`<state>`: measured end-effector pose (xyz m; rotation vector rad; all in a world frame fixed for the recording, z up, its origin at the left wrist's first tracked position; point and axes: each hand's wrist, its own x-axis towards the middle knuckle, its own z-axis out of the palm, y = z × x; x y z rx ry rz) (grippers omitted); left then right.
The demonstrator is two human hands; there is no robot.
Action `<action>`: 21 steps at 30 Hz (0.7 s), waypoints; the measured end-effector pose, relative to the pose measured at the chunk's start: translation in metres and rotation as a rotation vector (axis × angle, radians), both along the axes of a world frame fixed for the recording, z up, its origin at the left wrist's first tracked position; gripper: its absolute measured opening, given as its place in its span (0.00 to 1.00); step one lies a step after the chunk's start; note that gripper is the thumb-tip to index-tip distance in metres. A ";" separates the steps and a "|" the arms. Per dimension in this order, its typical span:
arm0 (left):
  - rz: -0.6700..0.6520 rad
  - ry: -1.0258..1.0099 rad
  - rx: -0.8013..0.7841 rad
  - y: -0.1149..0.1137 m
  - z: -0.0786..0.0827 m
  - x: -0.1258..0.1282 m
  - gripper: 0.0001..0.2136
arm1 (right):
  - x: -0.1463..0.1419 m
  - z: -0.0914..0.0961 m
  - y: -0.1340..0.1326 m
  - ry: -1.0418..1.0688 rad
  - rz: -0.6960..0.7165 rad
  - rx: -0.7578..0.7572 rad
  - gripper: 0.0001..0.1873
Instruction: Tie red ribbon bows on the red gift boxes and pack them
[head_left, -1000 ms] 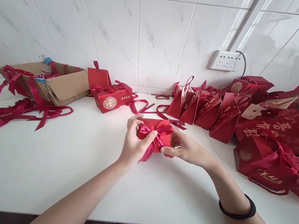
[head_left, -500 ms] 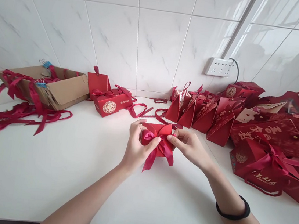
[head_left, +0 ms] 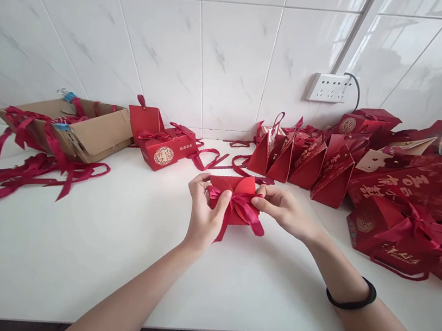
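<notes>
A small red gift box [head_left: 239, 189] stands on the white counter [head_left: 118, 250] in the middle of the view. A dark pink ribbon [head_left: 247, 213] is tied across its front, with its tails hanging down. My left hand [head_left: 202, 213] grips the box's left side, thumb pinching the left loop of the bow. My right hand [head_left: 284, 209] pinches the right loop, fingers closed. A black band [head_left: 350, 302] circles my right wrist.
A cardboard box [head_left: 86, 127] draped with loose red ribbons [head_left: 26, 171] sits at the back left. An open red box [head_left: 162, 143] stands behind. Several red gift bags [head_left: 307, 161] and boxes [head_left: 405, 224] crowd the right. A wall socket [head_left: 329, 87] is above them.
My right hand has come from the box's lower right corner up to the bow and pinched its right loop. The bow's loops have tightened and the tails have shifted to the right.
</notes>
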<state>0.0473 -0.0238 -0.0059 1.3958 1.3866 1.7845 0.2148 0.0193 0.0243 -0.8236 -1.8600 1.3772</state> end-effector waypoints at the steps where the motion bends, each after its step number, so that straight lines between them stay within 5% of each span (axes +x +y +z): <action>1: 0.000 -0.003 -0.004 0.000 0.000 0.000 0.16 | 0.001 0.000 0.000 0.005 0.009 -0.002 0.23; 21: 0.009 -0.022 -0.030 0.004 0.002 -0.003 0.13 | 0.003 -0.010 0.005 0.104 0.088 -0.052 0.21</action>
